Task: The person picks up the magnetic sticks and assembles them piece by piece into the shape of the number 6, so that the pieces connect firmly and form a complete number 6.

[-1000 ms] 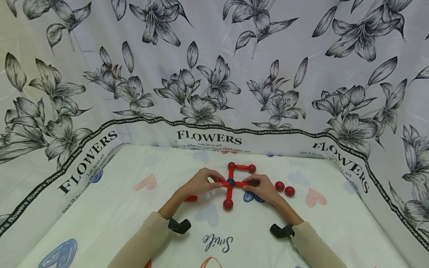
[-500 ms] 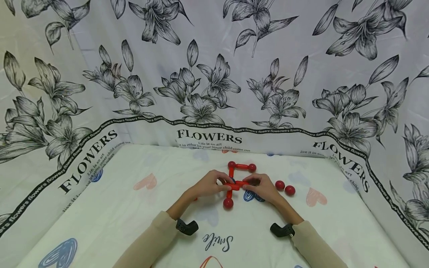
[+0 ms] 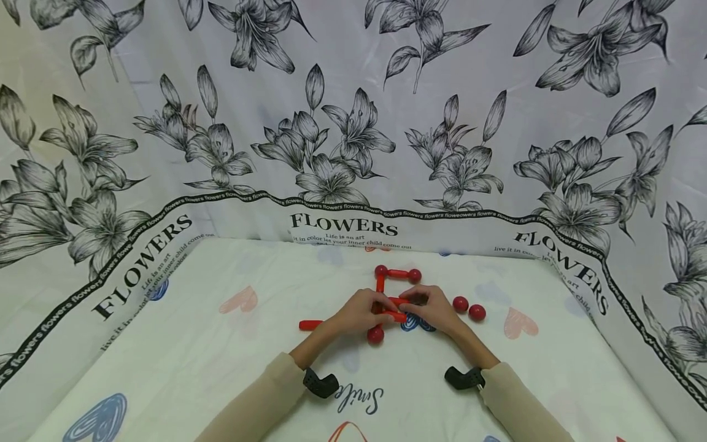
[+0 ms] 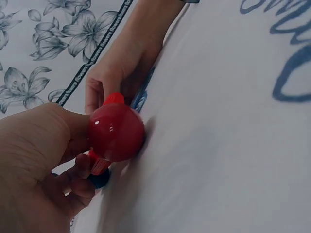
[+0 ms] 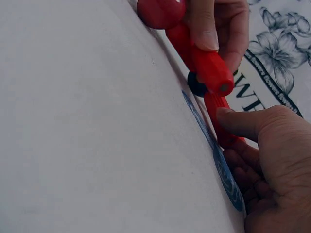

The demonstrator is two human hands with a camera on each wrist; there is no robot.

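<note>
My left hand [image 3: 359, 312] holds a loose red rod [image 5: 214, 73] between thumb and fingers, its free end pointing right. The rod lies across the front of a figure of red rods and balls joined at a blue ball [image 5: 197, 86]. My right hand [image 3: 435, 308] pinches the red rod [image 5: 218, 116] on the blue ball's right side. A red ball [image 3: 375, 335] ends the near arm of the figure. The far arm [image 3: 380, 283] leads to another red ball [image 3: 381, 271], from which a rod [image 3: 397, 274] runs right to a further ball [image 3: 415, 275].
Two loose red balls [image 3: 469, 309] lie right of my right hand. A separate red rod [image 3: 310, 325] rests on the table left of the figure, partly behind my left forearm. The white cloth [image 3: 193, 350] has printed hearts, and a flowered curtain [image 3: 342, 123] hangs behind.
My left hand has moved right with its red rod, from the left side of the blue ball to in front of the figure. The right hand keeps its grip in place.
</note>
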